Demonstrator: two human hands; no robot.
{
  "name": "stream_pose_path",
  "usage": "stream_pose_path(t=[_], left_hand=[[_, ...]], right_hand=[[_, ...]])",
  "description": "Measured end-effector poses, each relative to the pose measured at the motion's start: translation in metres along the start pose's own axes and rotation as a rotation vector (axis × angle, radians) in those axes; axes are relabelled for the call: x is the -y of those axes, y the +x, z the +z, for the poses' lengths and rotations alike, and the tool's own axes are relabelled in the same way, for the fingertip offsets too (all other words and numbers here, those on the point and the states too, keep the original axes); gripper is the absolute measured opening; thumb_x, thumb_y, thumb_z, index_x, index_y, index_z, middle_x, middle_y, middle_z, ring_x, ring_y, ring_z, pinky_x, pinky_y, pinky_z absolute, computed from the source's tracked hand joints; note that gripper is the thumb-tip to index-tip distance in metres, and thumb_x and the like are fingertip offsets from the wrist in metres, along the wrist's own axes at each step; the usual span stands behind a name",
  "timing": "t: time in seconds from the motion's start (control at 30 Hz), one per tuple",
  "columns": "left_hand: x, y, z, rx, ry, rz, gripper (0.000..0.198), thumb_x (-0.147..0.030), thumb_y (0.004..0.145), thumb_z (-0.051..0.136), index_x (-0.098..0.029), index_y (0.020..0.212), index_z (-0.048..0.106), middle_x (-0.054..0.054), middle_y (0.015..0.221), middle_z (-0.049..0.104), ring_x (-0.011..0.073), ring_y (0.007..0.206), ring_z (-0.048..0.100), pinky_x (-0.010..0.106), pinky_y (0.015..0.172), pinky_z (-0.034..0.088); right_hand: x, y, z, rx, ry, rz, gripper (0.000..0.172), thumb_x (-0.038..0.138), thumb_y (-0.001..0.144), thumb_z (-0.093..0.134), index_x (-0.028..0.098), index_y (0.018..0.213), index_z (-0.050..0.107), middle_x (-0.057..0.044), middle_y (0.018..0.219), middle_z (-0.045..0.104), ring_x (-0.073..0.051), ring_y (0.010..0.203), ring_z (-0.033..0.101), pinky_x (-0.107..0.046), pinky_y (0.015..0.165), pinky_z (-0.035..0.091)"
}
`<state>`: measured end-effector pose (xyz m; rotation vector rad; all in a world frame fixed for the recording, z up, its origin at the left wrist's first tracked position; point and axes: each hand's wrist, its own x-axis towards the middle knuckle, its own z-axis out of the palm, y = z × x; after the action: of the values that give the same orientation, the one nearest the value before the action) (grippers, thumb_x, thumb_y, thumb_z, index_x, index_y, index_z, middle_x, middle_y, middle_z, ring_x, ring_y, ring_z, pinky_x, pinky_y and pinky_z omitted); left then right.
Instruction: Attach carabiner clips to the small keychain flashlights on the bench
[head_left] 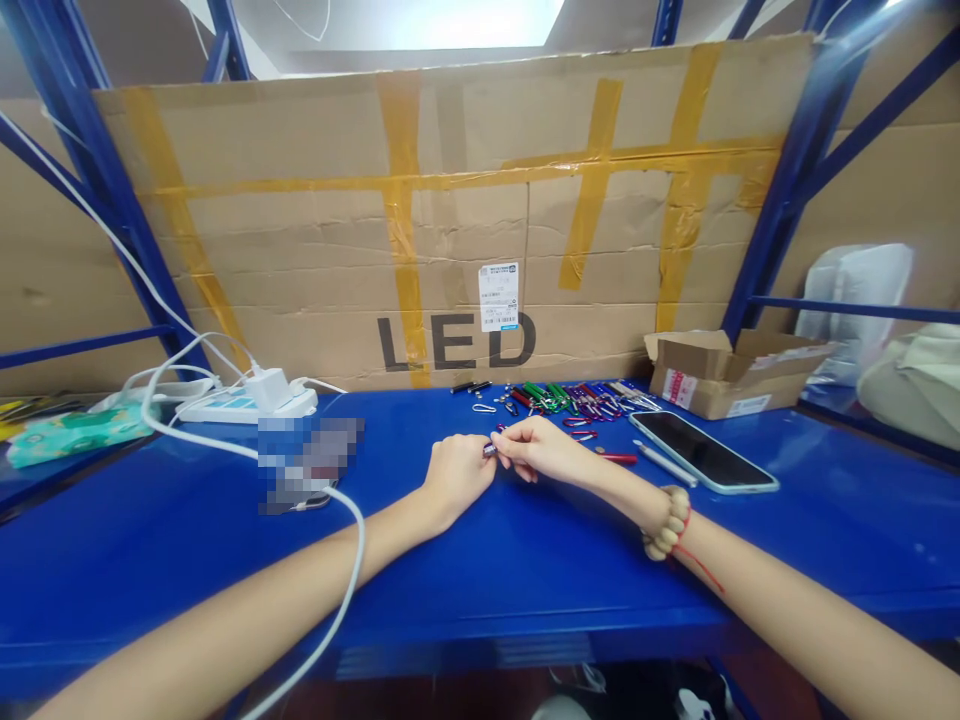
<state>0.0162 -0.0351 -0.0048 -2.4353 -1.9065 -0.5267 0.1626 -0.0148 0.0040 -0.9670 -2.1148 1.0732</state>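
My left hand (457, 482) is closed in a fist above the blue tabletop, and a small shiny metallic piece (490, 450) sticks out by its thumb. Right beside it, my right hand (546, 450) pinches at that same spot with thumb and fingertips. A bit of dark red or purple shows at the right fingertips, too small to name. Just beyond the hands lies a pile of colourful carabiners and small metal tubes (577, 398) in green, red, purple and silver. A silver carabiner (484, 408) lies apart on its left. Near my right wrist is a red tube (616, 458).
A phone (705, 452) and a white pen (664, 464) lie on the right, before an open cardboard box (731, 375). To the left, a power strip (247, 402) trails a white cable (358, 540) over my left forearm. Taped cardboard (315, 260) stands behind.
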Motion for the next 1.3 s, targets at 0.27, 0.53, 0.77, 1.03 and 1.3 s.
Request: stream_pose_path(t=[0.27,0.53,0.77,1.03,1.3], left_hand=[[-0.001,0.004,-0.006,-0.008,-0.026,-0.028,0.029,-0.028,0.081,0.041,-0.024,0.080,0.069,0.006,0.085,0.071,0.0210,0.081,0.064,0.027,0.067,0.041],[0.001,0.003,-0.002,-0.023,-0.176,0.004,0.024,-0.023,0.077,0.043,-0.021,0.079,0.067,0.003,0.080,0.069,0.0163,0.074,0.062,0.023,0.064,0.040],[-0.002,-0.003,-0.001,0.081,0.094,-0.091,0.029,-0.016,0.077,0.040,-0.020,0.084,0.068,0.009,0.090,0.070,0.0236,0.089,0.063,0.029,0.068,0.044],[-0.005,-0.006,-0.006,0.124,0.178,-0.044,0.031,-0.017,0.082,0.037,-0.021,0.088,0.067,0.010,0.093,0.069,0.0222,0.090,0.063,0.030,0.074,0.044],[-0.005,-0.004,-0.006,0.094,0.142,-0.048,0.027,-0.019,0.081,0.040,-0.020,0.085,0.067,0.010,0.091,0.069,0.0239,0.089,0.064,0.029,0.070,0.044]], right_hand=[[0.000,0.006,-0.002,0.026,0.069,0.050,0.051,0.063,0.075,0.048,0.016,0.058,0.050,0.006,0.039,0.040,-0.007,0.036,0.041,-0.019,0.039,0.034],[-0.004,0.001,-0.013,-0.044,-0.431,-0.253,0.040,0.039,0.091,0.038,0.015,0.067,0.058,0.002,0.050,0.052,-0.009,0.050,0.048,-0.021,0.056,0.036],[0.001,-0.006,-0.003,-0.097,-0.851,-0.357,0.030,0.027,0.091,0.044,0.013,0.071,0.063,-0.008,0.076,0.065,-0.014,0.071,0.056,-0.023,0.063,0.034],[0.009,-0.006,0.008,0.004,-0.233,0.091,0.044,0.037,0.089,0.041,0.015,0.052,0.049,0.004,0.035,0.044,-0.007,0.033,0.044,-0.019,0.042,0.035],[0.015,-0.003,0.005,0.052,0.105,0.252,0.048,0.053,0.082,0.048,0.015,0.053,0.048,0.006,0.034,0.042,-0.005,0.028,0.040,-0.016,0.033,0.034]])
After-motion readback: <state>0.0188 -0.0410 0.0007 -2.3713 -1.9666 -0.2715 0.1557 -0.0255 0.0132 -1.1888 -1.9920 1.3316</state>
